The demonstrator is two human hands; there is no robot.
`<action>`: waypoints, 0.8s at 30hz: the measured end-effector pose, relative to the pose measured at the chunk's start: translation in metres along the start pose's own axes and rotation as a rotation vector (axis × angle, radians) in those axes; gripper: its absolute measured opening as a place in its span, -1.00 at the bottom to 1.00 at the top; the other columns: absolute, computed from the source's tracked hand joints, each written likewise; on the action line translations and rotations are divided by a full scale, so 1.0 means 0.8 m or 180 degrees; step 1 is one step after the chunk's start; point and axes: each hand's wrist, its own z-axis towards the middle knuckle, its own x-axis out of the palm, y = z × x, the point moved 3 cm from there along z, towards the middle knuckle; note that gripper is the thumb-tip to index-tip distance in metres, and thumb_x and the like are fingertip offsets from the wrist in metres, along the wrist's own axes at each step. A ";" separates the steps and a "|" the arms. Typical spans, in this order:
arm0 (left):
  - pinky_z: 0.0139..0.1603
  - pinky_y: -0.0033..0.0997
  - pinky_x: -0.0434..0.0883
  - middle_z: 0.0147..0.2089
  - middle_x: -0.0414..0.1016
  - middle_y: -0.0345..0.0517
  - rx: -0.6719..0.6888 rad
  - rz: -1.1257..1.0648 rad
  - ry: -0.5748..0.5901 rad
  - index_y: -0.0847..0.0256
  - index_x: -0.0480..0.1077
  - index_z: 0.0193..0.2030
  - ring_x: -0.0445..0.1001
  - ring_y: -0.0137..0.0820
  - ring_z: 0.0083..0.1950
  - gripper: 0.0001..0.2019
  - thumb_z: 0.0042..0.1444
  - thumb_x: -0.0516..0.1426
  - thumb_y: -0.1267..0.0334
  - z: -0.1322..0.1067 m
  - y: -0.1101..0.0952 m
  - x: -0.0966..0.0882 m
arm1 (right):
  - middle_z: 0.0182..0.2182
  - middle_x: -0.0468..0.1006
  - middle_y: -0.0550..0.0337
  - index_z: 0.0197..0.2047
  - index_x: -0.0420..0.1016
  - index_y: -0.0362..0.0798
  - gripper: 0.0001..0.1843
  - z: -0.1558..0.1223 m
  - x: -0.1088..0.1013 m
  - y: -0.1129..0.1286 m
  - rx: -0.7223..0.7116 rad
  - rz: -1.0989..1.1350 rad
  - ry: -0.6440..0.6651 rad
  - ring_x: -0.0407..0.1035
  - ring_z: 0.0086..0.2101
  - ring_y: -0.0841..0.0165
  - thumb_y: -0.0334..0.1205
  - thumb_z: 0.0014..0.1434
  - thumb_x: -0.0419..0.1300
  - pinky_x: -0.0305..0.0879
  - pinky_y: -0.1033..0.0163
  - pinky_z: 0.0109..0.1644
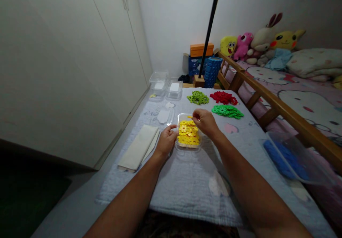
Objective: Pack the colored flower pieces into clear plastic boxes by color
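A clear plastic container (pixel 188 148) stands on the cloth in front of me, filled with overlapping rows of yellow snowflake discs (pixel 188 133). My left hand (pixel 167 140) grips the container's left side, fingers at its rim. Over the far right part of the same container, my right hand (pixel 204 121) is closed in a pinch on a thin yellow disc (pixel 190 117), seen nearly edge-on. Beyond that hand lie piles of light green discs (pixel 198 97), red discs (pixel 223 98) and green discs (pixel 227 112).
Clear empty containers (pixel 175 90) stand at the far left, and a clear lid (pixel 163 117) lies nearer. A folded cream cloth (pixel 139 148) is left of my forearm. At right, a tilted clear box (pixel 296 156) holds blue pieces (pixel 284 159) beside the wooden bed rail (pixel 283 106).
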 end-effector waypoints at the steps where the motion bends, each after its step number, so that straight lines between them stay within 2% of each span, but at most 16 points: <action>1: -0.59 -0.57 -0.01 -0.62 0.16 -0.49 0.0003 0.0000 -0.0002 0.28 0.38 0.01 0.05 -0.61 -0.65 -0.48 -0.09 0.30 0.10 0.000 0.000 0.000 | -0.40 0.56 0.16 -0.38 0.47 -0.02 -0.92 0.003 0.006 0.002 -0.0030 -0.0127 0.0015 0.35 -0.34 0.31 -0.39 0.09 0.20 0.15 0.23 -0.21; 4: -0.59 -0.57 -0.01 -0.62 0.15 -0.49 -0.0021 -0.0048 0.0006 0.27 0.39 0.00 0.05 -0.60 -0.65 -0.48 -0.10 0.31 0.10 0.000 0.000 -0.001 | -0.33 0.62 0.12 -0.31 0.52 -0.02 -0.92 0.002 0.015 0.002 -0.0037 -0.0160 0.0148 0.40 -0.28 0.26 -0.36 0.10 0.23 0.20 0.19 -0.13; 7: -0.60 -0.57 -0.01 -0.63 0.14 -0.49 -0.0032 -0.0060 0.0006 0.27 0.39 -0.01 0.06 -0.60 -0.65 -0.49 -0.10 0.31 0.11 0.000 0.000 -0.001 | -0.34 0.62 0.12 -0.28 0.54 -0.03 -0.92 -0.010 0.004 -0.010 0.0070 0.0247 0.0171 0.43 -0.31 0.28 -0.30 0.12 0.22 0.25 0.20 -0.15; 12: -0.60 -0.58 0.01 -0.63 0.13 -0.50 -0.0018 -0.0035 -0.0014 0.26 0.40 -0.03 0.04 -0.61 -0.66 -0.53 -0.10 0.31 0.13 0.001 0.001 -0.001 | -0.41 0.59 0.16 -0.34 0.53 -0.03 -0.87 -0.043 -0.043 -0.062 0.0493 0.0463 -0.0095 0.43 -0.37 0.30 -0.17 0.13 0.20 0.26 0.22 -0.23; 15: -0.62 -0.58 0.03 -0.63 0.14 -0.50 0.0015 -0.0005 -0.0002 0.26 0.40 -0.04 0.04 -0.61 -0.67 -0.54 -0.09 0.30 0.13 0.000 0.000 -0.001 | -0.44 0.58 0.16 -0.38 0.54 -0.03 -0.87 -0.065 -0.057 -0.100 0.0894 0.0260 0.0096 0.42 -0.40 0.29 -0.16 0.07 0.23 0.23 0.22 -0.28; 18: -0.64 -0.58 0.03 -0.62 0.16 -0.50 -0.0066 -0.0095 0.0043 0.23 0.38 0.00 0.07 -0.60 -0.68 -0.49 -0.09 0.32 0.10 -0.001 0.001 -0.001 | -0.45 0.56 0.16 -0.37 0.56 -0.04 -0.86 -0.085 -0.055 -0.129 0.1085 0.0049 0.0339 0.39 -0.41 0.29 -0.16 0.01 0.27 0.20 0.23 -0.32; 24: -0.59 -0.59 0.14 -0.55 0.27 -0.43 -0.0219 -0.0450 0.0145 0.21 0.39 0.03 0.26 -0.56 -0.61 -0.43 -0.16 0.37 0.14 0.002 0.007 -0.001 | -0.48 0.51 0.18 -0.42 0.56 -0.06 -0.83 -0.102 -0.036 -0.140 0.0723 0.0065 0.0725 0.33 -0.38 0.29 -0.14 -0.06 0.29 0.18 0.23 -0.30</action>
